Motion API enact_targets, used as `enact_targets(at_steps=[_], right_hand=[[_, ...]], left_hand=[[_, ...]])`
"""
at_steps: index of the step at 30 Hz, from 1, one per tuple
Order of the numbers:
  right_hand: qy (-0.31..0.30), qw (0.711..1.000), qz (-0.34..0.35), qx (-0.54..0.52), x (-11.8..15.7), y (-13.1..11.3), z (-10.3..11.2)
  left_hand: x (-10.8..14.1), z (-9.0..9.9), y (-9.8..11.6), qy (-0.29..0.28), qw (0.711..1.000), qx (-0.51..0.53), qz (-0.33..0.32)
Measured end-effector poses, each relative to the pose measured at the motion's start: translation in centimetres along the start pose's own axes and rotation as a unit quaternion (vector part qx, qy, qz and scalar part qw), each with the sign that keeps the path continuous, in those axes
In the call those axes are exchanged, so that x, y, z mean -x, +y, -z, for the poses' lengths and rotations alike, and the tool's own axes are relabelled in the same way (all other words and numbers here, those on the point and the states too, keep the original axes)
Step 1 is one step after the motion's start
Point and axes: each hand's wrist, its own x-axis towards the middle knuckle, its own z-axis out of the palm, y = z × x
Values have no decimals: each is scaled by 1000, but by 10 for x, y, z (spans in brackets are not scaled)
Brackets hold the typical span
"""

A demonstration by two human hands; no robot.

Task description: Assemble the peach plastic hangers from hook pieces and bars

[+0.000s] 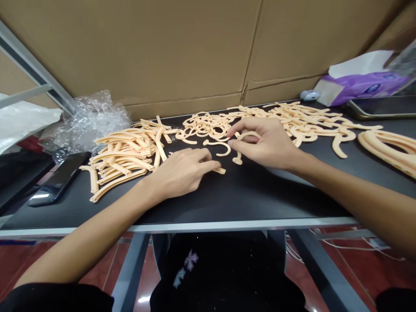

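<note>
My left hand (182, 171) rests low over the black tabletop, its fingers closed on a cream plastic bar (220, 170). Only one end of that bar shows past the fingertips; the rest is hidden. Between thumb and fingers of my right hand (268, 141) is a cream curved hook piece (237, 160) with a flat, rounded end pointing down. A loose cream hook (224, 151) lies on the table between both hands. Left of my left hand is a heap of slightly bent cream bars (125, 156). Behind the hands lies a pile of curved hooks (206, 123).
Joined cream pieces (308, 123) spread at the back right, near larger curved cream parts (386, 149). A phone (61, 177) and crumpled clear plastic (97, 117) are at left. A purple tissue pack (364, 86) and another dark device (386, 106) sit right. Cardboard (182, 47) walls the back.
</note>
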Motion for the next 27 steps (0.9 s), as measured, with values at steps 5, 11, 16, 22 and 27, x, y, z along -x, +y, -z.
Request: enact_targets(at_steps=[5, 11, 16, 22, 27], right_hand=[[-26, 1000, -2, 5, 0, 1, 0], [-43, 998, 36, 35, -1, 4, 0], [-42, 996, 70, 44, 0, 8, -2], [-24, 996, 65, 47, 3, 5, 0], [-30, 996, 77, 16, 2, 8, -4]], left_hand=[[-3, -3, 3, -6, 997, 55, 57], [-3, -3, 7, -12, 997, 39, 61], [-2, -9, 4, 19, 999, 15, 29], [-2, -13, 12, 47, 999, -10, 2], [-3, -12, 13, 41, 999, -22, -5]])
